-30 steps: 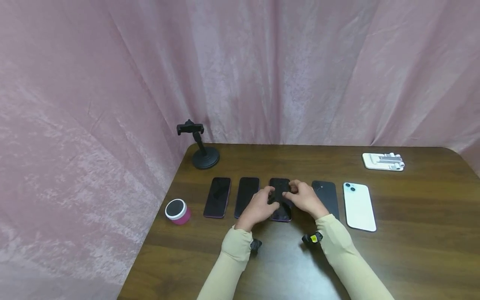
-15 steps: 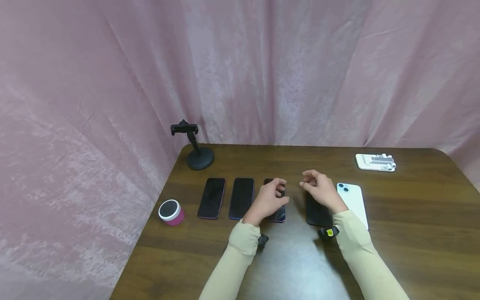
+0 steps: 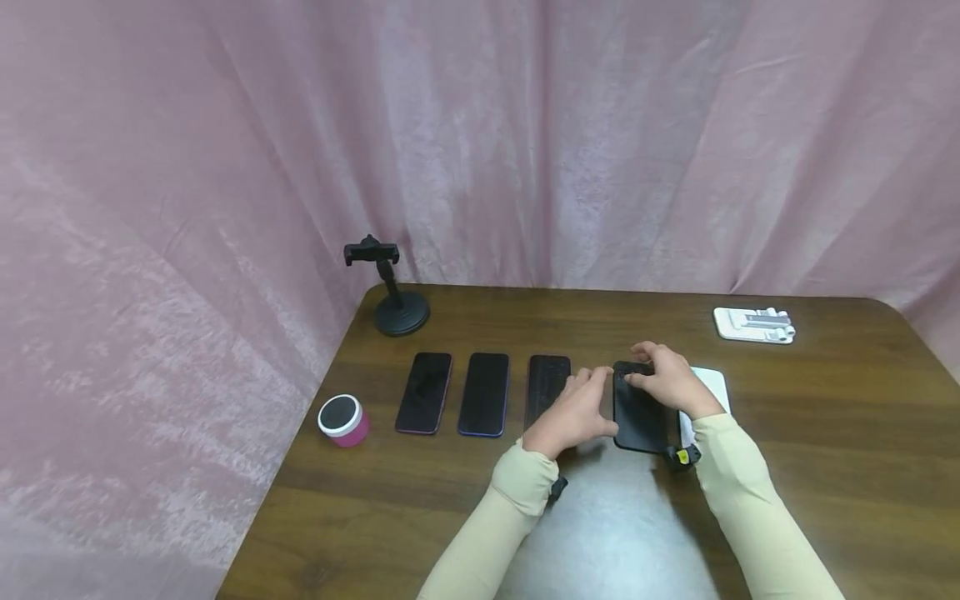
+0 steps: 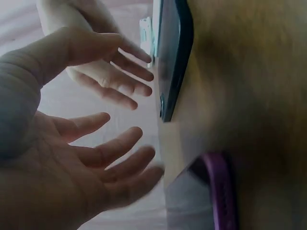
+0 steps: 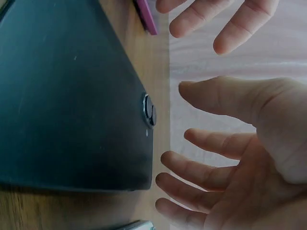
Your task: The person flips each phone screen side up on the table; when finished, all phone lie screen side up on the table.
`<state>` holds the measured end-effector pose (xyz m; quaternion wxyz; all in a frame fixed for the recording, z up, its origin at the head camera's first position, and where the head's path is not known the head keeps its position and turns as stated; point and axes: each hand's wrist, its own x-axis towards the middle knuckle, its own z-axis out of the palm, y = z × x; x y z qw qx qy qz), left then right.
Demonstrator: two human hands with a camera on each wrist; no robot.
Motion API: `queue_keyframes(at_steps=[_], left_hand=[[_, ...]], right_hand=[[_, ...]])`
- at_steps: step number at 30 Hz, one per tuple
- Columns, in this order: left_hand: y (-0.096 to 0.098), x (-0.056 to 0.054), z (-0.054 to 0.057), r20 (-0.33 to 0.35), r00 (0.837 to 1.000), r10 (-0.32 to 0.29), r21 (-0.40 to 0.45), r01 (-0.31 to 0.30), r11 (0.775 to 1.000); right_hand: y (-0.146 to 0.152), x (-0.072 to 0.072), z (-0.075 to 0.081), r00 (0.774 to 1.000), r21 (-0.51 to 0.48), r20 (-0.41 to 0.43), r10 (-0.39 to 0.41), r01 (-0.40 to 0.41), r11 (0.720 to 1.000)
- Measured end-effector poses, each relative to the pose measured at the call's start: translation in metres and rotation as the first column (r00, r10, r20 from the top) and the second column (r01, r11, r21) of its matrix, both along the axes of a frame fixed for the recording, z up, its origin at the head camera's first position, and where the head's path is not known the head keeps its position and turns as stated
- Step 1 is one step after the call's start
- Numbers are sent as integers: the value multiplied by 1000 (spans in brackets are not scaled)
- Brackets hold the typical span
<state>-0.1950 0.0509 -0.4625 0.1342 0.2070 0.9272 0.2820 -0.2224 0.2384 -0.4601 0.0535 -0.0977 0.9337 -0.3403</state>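
Note:
A dark phone [image 3: 637,417] lies back up on the wooden table, its camera lenses visible in the right wrist view. My right hand [image 3: 671,385] hovers over its top right part, fingers loosely bent and apart. Just left of the phone is my left hand [image 3: 573,417], thumb and fingers spread, partly covering another black phone [image 3: 547,379]. In the left wrist view, that covered phone shows a purple edge [image 4: 220,191]. Neither hand holds anything. A white phone [image 3: 712,382] is mostly hidden behind the right hand and wrist.
Two more black-screened phones [image 3: 423,393] lie in the row to the left. A round pink-and-white container [image 3: 345,419] sits near the left edge. Behind them stands a black phone stand [image 3: 397,304]. A white folded stand [image 3: 753,325] lies at the back right.
Both hands have shifted right, from the purple-edged phone to the dark one beside it. The phones keep their places in the row.

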Motion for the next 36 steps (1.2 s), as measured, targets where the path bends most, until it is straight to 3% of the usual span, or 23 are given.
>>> queue_keyframes(at_steps=[7,16,21,24,31,36], left_hand=[[19,5,-3,-36,999,-28,-136,23,990],[32,16,-5,-42,996,-81,-296,65,953],[35,19,-9,-47,996,-80,-331,60,942],[36,20,-12,-86,993,-76,-345,42,938],[39,20,-14,-133,990,-36,-304,-6,953],[42,20,-13,-171,985,-4,-323,-52,945]], right_hand=[[11,-3,-1,1000,43,10,15,-16,999],[12,-7,-6,999,108,33,16,-20,994],[9,-6,-10,998,115,61,15,-22,993],[7,-4,-10,997,117,69,18,-26,993],[9,-6,-10,999,114,34,17,-21,993],[12,-10,-9,1000,136,16,23,-25,990]])
